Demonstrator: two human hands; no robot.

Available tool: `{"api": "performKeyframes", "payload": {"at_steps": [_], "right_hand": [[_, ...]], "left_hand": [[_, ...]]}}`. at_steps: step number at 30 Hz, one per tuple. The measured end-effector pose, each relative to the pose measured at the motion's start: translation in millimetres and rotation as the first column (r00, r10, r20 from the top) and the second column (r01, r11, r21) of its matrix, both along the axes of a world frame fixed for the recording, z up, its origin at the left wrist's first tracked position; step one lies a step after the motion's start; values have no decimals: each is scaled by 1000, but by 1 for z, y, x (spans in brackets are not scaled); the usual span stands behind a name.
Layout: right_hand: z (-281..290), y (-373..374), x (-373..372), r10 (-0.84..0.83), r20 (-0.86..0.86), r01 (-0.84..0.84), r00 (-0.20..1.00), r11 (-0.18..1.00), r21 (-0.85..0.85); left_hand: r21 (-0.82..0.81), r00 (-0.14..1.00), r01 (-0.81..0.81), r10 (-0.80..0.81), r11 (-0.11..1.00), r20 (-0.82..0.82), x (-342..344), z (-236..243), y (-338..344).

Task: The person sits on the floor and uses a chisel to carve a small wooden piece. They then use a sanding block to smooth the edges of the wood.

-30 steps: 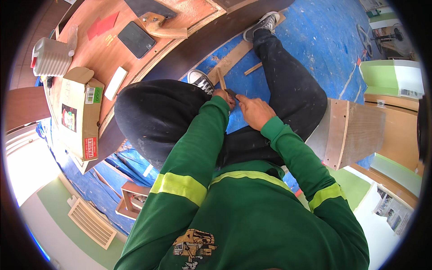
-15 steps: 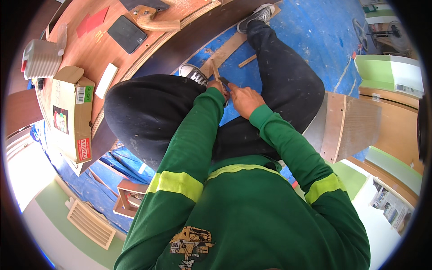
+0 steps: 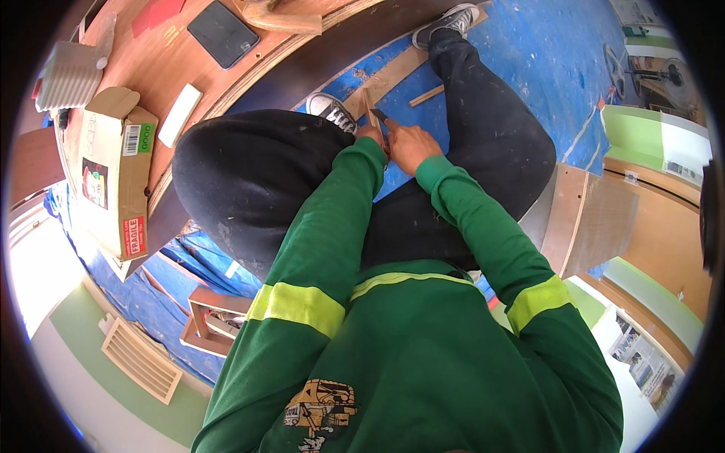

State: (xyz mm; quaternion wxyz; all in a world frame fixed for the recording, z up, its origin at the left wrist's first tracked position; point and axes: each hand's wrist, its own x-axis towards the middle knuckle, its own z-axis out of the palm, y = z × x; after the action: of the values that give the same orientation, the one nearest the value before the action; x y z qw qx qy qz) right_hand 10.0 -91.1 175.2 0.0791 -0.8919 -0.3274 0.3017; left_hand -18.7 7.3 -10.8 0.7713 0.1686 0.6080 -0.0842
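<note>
Between my knees, my left hand point(image 3: 371, 137) is closed around the lower part of a narrow pale wooden strip point(image 3: 368, 107), whose top end sticks up past the fingers. My right hand point(image 3: 412, 148) grips a dark flat-bladed tool point(image 3: 379, 115), its blade lying against or very close to the strip's right side. The tool's exact kind cannot be made out, since its handle is hidden in the fist. Both hands are close together, near my left shoe point(image 3: 331, 111).
A wooden workbench point(image 3: 170, 64) on the left bears a phone point(image 3: 223, 34), a wooden saw handle point(image 3: 283, 19), a white block point(image 3: 180, 115) and a cardboard box point(image 3: 113, 177). A board point(image 3: 400, 75) and short stick point(image 3: 427, 95) lie on the blue floor sheet point(image 3: 521, 60). A wooden box point(image 3: 589, 219) stands right.
The view has shifted slightly. My right hand and the dark tool have moved a little away from me along the strip, while my left hand keeps its hold.
</note>
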Motion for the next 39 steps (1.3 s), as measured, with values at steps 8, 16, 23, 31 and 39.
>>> {"api": "performKeyframes", "payload": {"at_steps": [8,16,23,31,39], "right_hand": [[6,-10,-7,-28,52,22,998,993,120],[4,-10,-7,-3,25,2,1000,1000,23],[-1,1,3,34,15,-34,999,999,3],[6,2,1,1,-15,-2,1000,999,-50],[1,-8,-3,16,23,-15,1000,1000,-17]], "left_hand": [[-170,976,-191,169,967,-136,11,17,14],[-164,990,-130,119,978,-77,-3,6,-2],[-50,998,67,-66,996,20,-1,-19,5],[-165,981,-171,153,971,-119,-2,18,6],[-185,985,-145,124,972,-122,-4,30,9]]}}
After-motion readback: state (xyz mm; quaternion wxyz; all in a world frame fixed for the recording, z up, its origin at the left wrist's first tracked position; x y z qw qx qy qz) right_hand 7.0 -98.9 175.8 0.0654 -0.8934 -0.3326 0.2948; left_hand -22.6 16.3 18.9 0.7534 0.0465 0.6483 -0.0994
